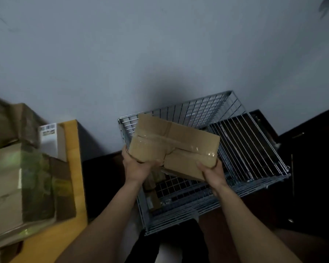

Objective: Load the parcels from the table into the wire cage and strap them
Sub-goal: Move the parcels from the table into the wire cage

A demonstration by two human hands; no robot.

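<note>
A flat brown cardboard parcel [176,143], sealed with clear tape, hangs tilted above the open wire cage [226,109]. My left hand [136,165] grips its near left corner. My right hand [212,172] grips its near right edge, thumb on top. Inside the cage, a smaller brown parcel [152,194] lies against the left wall, partly hidden by my left wrist. On the wooden table [74,186] at the left lie a large greenish box [27,177] and a white labelled parcel [51,141].
The cage stands on a dark floor against a grey wall [160,44]. Dark furniture [311,168] stands close on the cage's right. A dark gap separates the table from the cage. Further cardboard boxes [11,120] are stacked at the far left.
</note>
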